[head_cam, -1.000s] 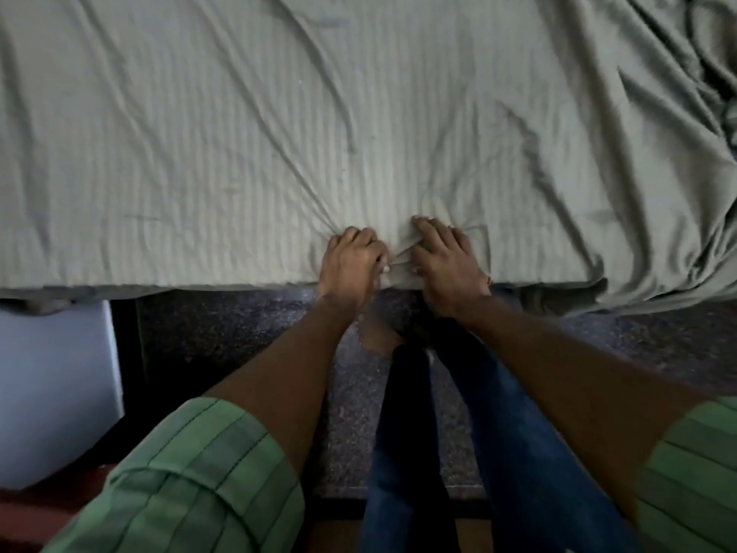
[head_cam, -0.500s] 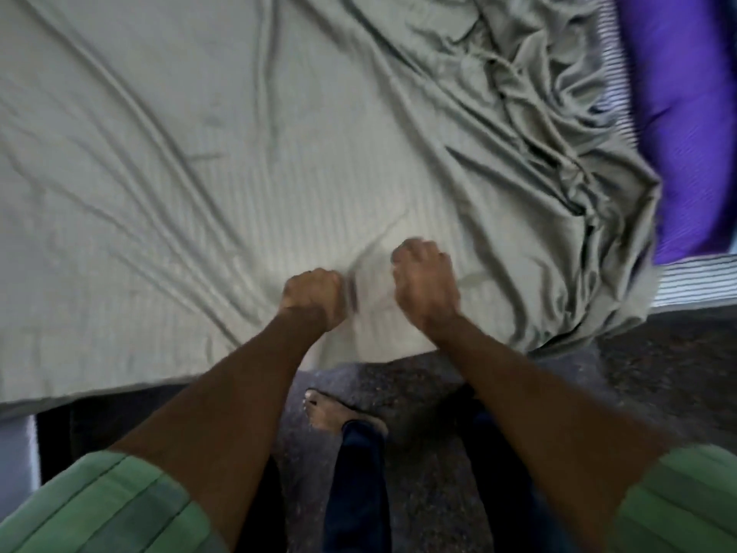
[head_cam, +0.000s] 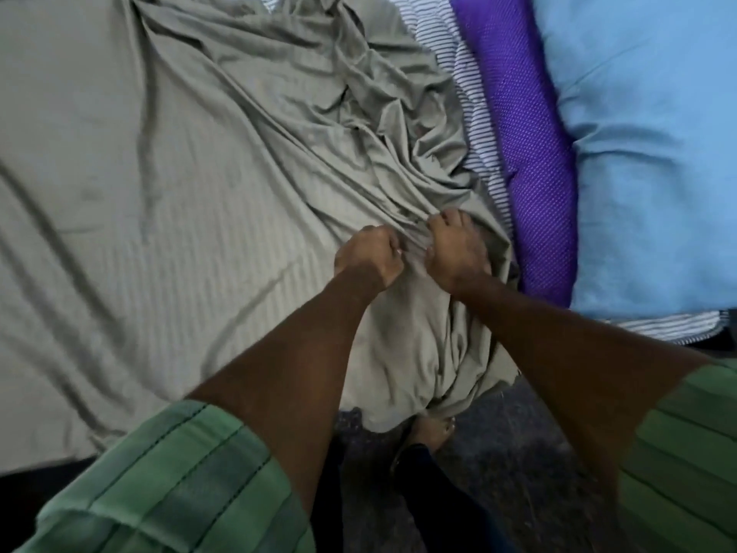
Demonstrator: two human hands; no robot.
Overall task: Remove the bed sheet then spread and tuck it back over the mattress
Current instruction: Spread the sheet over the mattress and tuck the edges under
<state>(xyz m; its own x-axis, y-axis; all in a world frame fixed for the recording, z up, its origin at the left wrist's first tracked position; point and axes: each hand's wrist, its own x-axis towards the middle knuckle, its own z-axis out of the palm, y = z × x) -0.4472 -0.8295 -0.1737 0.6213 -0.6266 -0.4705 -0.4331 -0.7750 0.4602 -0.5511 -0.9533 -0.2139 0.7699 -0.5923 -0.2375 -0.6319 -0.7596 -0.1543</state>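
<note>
From the head camera, looking down, my left hand point(head_cam: 369, 255) was curled into a fist, its fingers closed tight around a gathered fold of the bed sheet point(head_cam: 207, 161). My right hand point(head_cam: 454, 249) sat just beside it, fingers bent and bunched into the same ridge of cloth, the thumb side pressed down on the fabric. Neither hand showed any open gap; both gripped the sheet.

The sheet was a grey-green cloth with faint woven stripes. It lay fairly flat on the left, with long shallow creases, and was heaped in deep, crumpled folds at the upper middle, just past my knuckles. Its near edge hung off the side of the bed between my forearms, draped in soft pleats toward the floor.

To the right of the heap a strip of the mattress point(head_cam: 484, 153) lay bare, white with thin dark stripes. Beside that lay a purple cushion point(head_cam: 530, 153) with a fine dotted texture, and beyond it a smooth pale blue pillow point(head_cam: 654, 153).

My green striped sleeves point(head_cam: 179, 484) were pushed up my forearms. One bare foot point(head_cam: 432, 427) stood on the dark speckled floor point(head_cam: 514, 453) under the hanging edge.
</note>
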